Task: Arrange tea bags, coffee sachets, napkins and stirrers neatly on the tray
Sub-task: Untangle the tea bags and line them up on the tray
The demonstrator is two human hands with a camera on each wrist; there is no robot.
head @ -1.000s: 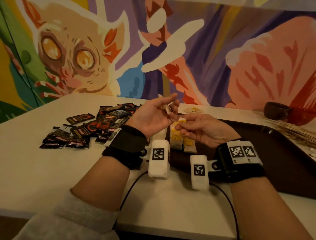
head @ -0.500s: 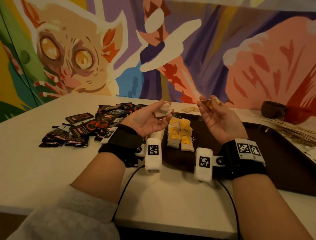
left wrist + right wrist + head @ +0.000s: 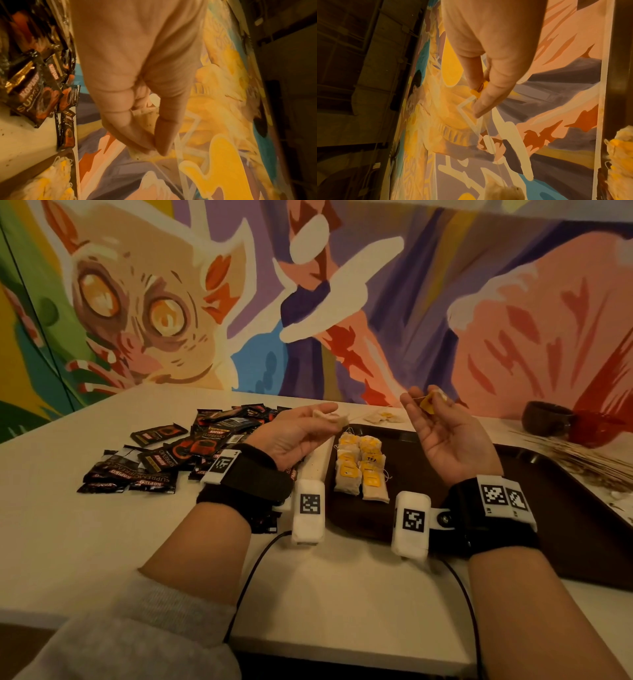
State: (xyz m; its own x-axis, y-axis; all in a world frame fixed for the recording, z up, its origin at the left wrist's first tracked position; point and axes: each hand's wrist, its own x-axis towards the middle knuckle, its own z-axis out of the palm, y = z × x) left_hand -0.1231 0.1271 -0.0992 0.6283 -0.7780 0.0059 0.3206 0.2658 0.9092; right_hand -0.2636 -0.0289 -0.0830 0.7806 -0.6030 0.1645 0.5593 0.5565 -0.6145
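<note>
- Since the frame one second back, my hands have drawn apart; the pinched tea bag's string is now stretched between them.
- Tea bag [image 3: 330, 418]: pouch pinched between thumb and fingers of my left hand [image 3: 294, 436], raised above the tray's left edge.
- Tag [image 3: 427, 404]: yellow, pinched at the fingertips of my right hand [image 3: 448, 436], palm up, over the tray.
- String [image 3: 359, 415]: thin, running from pouch toward tag.
- Placed tea bags [image 3: 361, 465]: two short columns lying flat in the tray's near-left corner.
- Tray [image 3: 548, 508]: dark brown, on the white table [image 3: 68, 525].
- Sachets [image 3: 164, 455]: black coffee packs in a loose heap on the table, left of the tray.
- Loose tea bags [image 3: 383, 416]: on the table just beyond the tray.
- Stirrers [image 3: 589, 463]: a bundle at the tray's far-right side.
</note>
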